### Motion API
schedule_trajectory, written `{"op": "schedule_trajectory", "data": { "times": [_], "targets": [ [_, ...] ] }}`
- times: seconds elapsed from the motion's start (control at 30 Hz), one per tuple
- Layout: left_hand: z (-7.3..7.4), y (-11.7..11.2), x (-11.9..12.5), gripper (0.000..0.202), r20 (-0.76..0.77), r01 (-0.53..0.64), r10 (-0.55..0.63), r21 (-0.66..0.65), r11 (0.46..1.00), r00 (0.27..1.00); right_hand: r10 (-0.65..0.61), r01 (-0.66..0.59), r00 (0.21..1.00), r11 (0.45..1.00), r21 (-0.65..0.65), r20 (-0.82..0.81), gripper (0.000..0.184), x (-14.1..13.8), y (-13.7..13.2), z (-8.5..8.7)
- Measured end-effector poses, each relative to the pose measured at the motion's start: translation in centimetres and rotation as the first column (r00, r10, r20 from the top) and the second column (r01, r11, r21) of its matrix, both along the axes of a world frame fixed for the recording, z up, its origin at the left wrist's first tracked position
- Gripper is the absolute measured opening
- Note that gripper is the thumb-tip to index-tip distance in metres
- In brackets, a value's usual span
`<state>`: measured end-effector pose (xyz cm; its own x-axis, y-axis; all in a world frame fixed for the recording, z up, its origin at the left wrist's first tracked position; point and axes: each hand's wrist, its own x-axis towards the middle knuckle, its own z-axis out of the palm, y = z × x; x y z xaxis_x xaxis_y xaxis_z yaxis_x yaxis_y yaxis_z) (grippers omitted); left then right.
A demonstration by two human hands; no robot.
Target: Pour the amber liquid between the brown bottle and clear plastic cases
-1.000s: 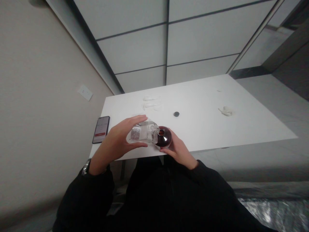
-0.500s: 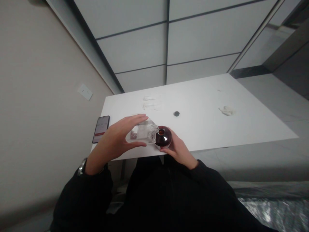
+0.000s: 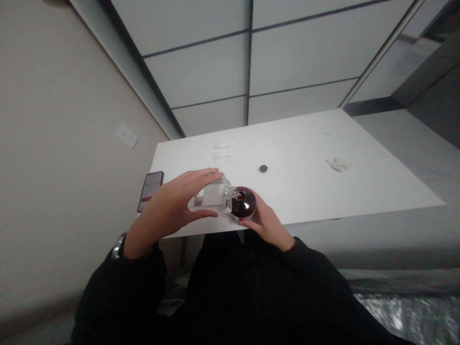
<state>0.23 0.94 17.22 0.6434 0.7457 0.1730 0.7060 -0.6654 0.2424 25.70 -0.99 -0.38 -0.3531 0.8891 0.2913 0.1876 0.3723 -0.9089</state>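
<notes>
My left hand [image 3: 172,201] is wrapped round a clear, square-sided glass bottle [image 3: 212,197]. The bottle is tipped over to the right, its mouth at the opening of a dark brown bottle [image 3: 244,204]. A thin bright streak shows at the clear bottle's mouth, over that opening. My right hand [image 3: 266,221] grips the brown bottle from its right side near the table's front edge, with the thumb in front. The brown bottle stands upright; its lower part is mostly hidden.
On the white table [image 3: 305,191] lie a small dark round disc [image 3: 263,168], clear plastic pieces [image 3: 223,152] and a crumpled pale thing [image 3: 338,164]. A phone [image 3: 151,190] lies at the left edge. Behind stand panelled doors [image 3: 212,67]; a wall rises at left.
My left hand has tilted the clear bottle slightly further, and its mouth sits a little more over the brown bottle's opening. My right hand and the brown bottle have stayed in place.
</notes>
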Motion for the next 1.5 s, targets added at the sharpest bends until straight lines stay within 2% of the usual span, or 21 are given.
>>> {"op": "schedule_trajectory", "data": {
  "times": [0.37,0.9,1.5],
  "targets": [
    [0.11,0.17,-0.08,0.068,-0.019,0.037,-0.036,0.022,0.999,0.999,0.001,-0.001,1.000,1.000,0.006,-0.002,0.081,-0.01,-0.11,0.14],
    [0.48,0.16,0.10,0.067,-0.051,0.020,-0.021,-0.017,1.000,0.998,0.010,-0.010,1.000,1.000,-0.009,-0.005,0.081,0.07,-0.06,0.30],
    [0.96,0.24,0.29,0.064,-0.115,0.031,-0.031,0.000,1.000,0.993,0.004,-0.004,1.000,1.000,-0.030,0.002,0.083,0.03,-0.04,0.26]
  ]
}}
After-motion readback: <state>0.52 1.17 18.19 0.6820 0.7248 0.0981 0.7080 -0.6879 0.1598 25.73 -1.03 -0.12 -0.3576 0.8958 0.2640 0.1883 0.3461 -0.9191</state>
